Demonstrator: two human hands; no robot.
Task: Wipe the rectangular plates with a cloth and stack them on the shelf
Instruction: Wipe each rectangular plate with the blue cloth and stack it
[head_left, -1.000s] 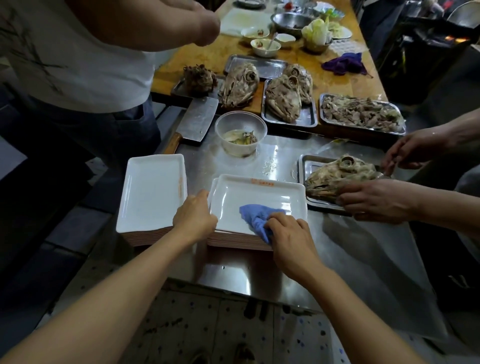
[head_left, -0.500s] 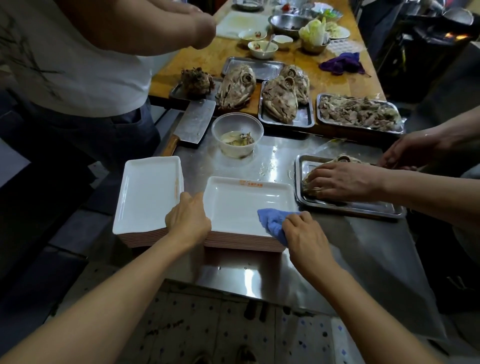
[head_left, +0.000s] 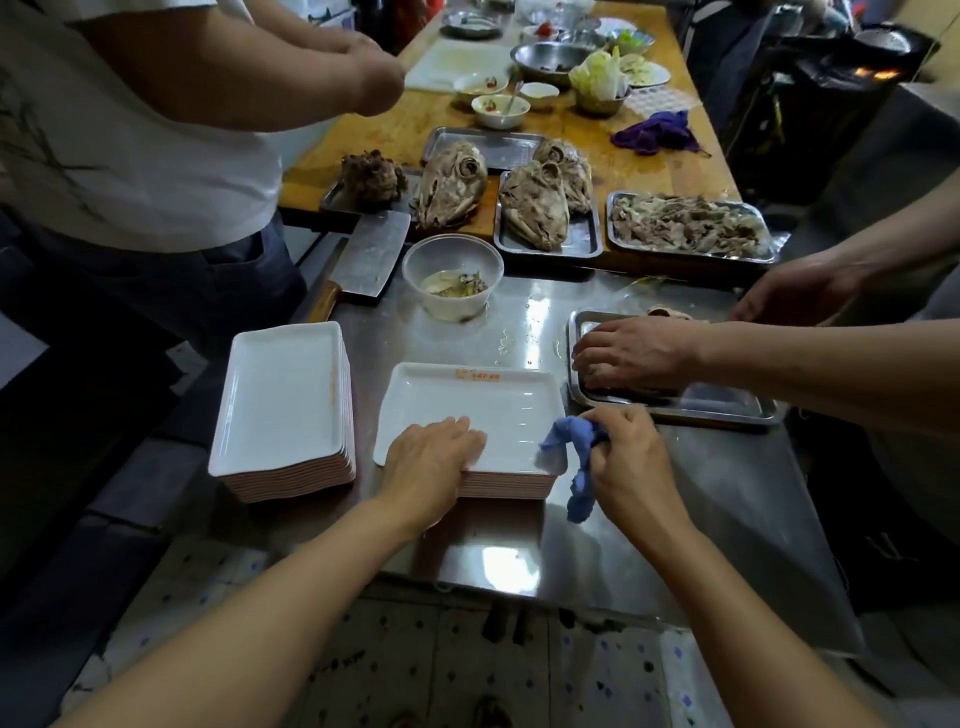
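Top rectangular plate (head_left: 470, 402) sat on the near stack (head_left: 506, 484), mid steel desk (head_left: 727, 499), nearer the near edge. Second stack (head_left: 283, 410) just left, close beside the first, gap too dark to call. Left hand (head_left: 428, 465) laid over the plate's near-left edge, fingers (head_left: 462, 436) flat and together, pressing, not gripping. Right hand (head_left: 626, 457) off the near-right corner, fingers curled tight round the blue cloth (head_left: 571, 441), one end brushing the corner, tail hanging down toward the desk.

Judged: plate stiff, smooth, glossy, probably melamine or ceramic; slippery if damp, chippable on steel. Light singly, heavy as a stack. Raised rim the place to grab, short ends or long sides, thumb on top, fingers under. Cloth soft, limp, bunched anywhere.

Another person's hand (head_left: 631, 353) on the metal tray (head_left: 675, 410) just right and far of the stack, so little room on that side. Cleaver (head_left: 366, 260) and plastic bowl (head_left: 452, 275) farther off. No shelf visible.
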